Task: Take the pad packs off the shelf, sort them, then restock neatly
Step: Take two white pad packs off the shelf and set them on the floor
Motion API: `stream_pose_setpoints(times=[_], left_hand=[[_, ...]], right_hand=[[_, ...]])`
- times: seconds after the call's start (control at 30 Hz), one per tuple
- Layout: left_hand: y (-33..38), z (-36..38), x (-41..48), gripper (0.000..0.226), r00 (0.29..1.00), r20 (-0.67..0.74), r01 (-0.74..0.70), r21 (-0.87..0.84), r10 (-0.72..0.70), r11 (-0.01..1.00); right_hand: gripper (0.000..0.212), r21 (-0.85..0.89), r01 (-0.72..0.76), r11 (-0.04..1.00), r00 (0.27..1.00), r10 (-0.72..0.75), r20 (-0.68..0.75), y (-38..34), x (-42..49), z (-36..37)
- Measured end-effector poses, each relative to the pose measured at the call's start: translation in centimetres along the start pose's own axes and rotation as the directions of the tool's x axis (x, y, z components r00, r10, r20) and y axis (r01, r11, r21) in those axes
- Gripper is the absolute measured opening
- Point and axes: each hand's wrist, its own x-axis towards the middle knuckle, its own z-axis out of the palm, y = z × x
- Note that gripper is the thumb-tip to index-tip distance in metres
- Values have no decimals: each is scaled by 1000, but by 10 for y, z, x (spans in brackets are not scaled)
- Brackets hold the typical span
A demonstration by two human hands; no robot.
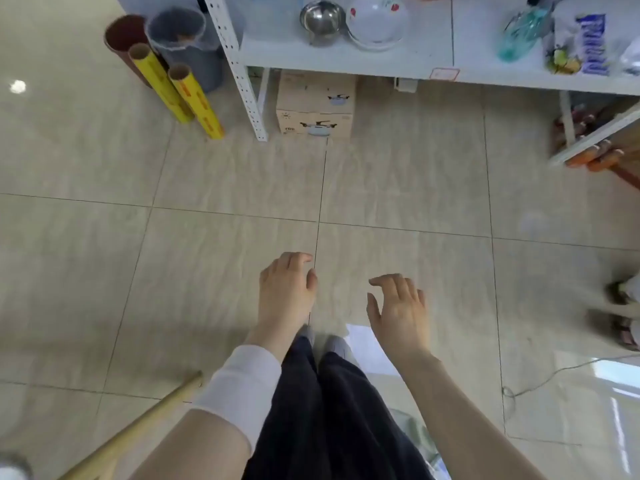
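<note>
Toward six o'clock, the left hand and right hand are hovering empty, fingers loose; a blue pack, possibly pads, is sitting on the shelf at one o'clock; stepping closer before reaching with both hands is looking wisest.

On the white metal shelf the round steel bowl sits just left of the stacked white ceramic bowls. The clear green plastic bottle lies farther right. Under the shelf, on the beige tiled floor, stands the printed cardboard box. Left of the shelf lean two yellow cardboard tubes, in front of the grey plastic bin.
</note>
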Motion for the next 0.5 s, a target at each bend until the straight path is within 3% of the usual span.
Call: stream_pose_setpoints(times=[0.23, 0.5], left_hand=[[4, 12, 21, 29, 999, 31, -6, -19, 7, 1000], [4, -31, 110, 32, 998, -21, -56, -30, 55, 998]], right_hand=[[31, -40, -84, 996, 996, 85, 1, 3, 7, 7], [29, -40, -78, 996, 997, 79, 1, -18, 118, 8]])
